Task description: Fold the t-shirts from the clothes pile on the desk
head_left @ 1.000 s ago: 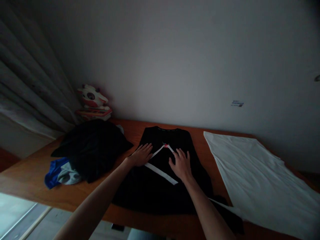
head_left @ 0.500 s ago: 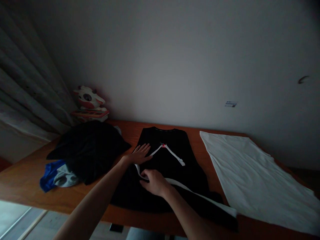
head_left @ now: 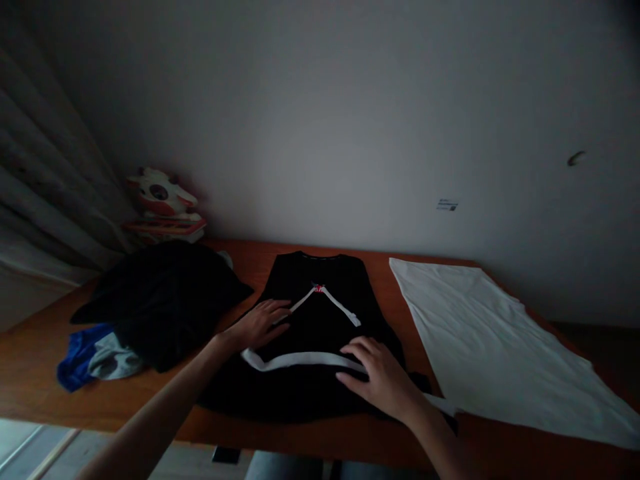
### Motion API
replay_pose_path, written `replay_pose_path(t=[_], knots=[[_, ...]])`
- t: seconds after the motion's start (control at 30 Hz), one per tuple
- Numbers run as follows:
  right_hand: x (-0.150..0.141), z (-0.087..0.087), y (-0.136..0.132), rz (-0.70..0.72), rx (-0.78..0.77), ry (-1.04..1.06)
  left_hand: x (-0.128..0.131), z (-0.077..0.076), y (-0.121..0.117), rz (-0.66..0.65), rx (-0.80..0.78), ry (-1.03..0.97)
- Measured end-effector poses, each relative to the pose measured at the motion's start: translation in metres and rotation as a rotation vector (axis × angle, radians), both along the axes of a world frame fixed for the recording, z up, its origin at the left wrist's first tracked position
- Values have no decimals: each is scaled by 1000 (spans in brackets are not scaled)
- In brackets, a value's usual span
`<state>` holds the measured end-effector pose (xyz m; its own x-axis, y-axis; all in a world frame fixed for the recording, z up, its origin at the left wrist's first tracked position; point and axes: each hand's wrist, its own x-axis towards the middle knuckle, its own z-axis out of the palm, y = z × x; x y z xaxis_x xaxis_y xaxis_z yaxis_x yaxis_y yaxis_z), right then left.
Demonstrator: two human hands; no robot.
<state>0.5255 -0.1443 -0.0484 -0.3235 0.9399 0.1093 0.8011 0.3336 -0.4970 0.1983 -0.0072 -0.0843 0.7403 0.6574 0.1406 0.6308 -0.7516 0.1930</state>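
A black top (head_left: 320, 320) lies spread on the wooden table in front of me, neckline toward the wall. On its chest, two slanting white strips meet at a small red patch (head_left: 319, 289). A longer white stripe (head_left: 300, 360) runs across its lower part and on to the right, along what looks like a folded-over sleeve. My left hand (head_left: 263, 323) rests on the top's left side, fingers stretched out and thumb apart. Over the stripe's right part is my right hand (head_left: 377, 373), fingers loosely curved and spread, with nothing visibly gripped.
A white garment (head_left: 485, 333) is laid flat at the right. To the left, a heap of black clothing (head_left: 170, 300) partly covers a blue cloth (head_left: 83, 357) and a grey one (head_left: 115, 357). A cow-shaped toy (head_left: 163, 200) stands at the back left by the curtain (head_left: 45, 193).
My right hand has moved right along the white stripe and its fingers have opened. The stripe now lies straighter across the top. My left hand has shifted slightly toward me.
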Motion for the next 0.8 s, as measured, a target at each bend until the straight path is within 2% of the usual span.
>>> replay_pose_path(t=[0.1, 0.17, 0.3, 0.4, 0.57, 0.7, 0.8], knots=[[59, -10, -15, -117, -17, -12, -21, 27, -30, -47, -147, -28], [90, -14, -24, -165, -60, -16, -34, 37, -45, -36, -190, -22], [125, -19, -36, -183, -194, -10, -55, 38, -61, 59, -208, 0], [128, -20, -43, -163, -224, 16, -68, 27, -65, 122, -181, -7], [108, -14, -40, -118, -171, 114, -76, 12, -71, 147, -197, -118], [95, 0, -20, -160, -97, 123, -72, 20, -69, 168, -280, -239], [87, 3, -3, -198, -11, 215, -67, 30, -64, 337, -266, -381]])
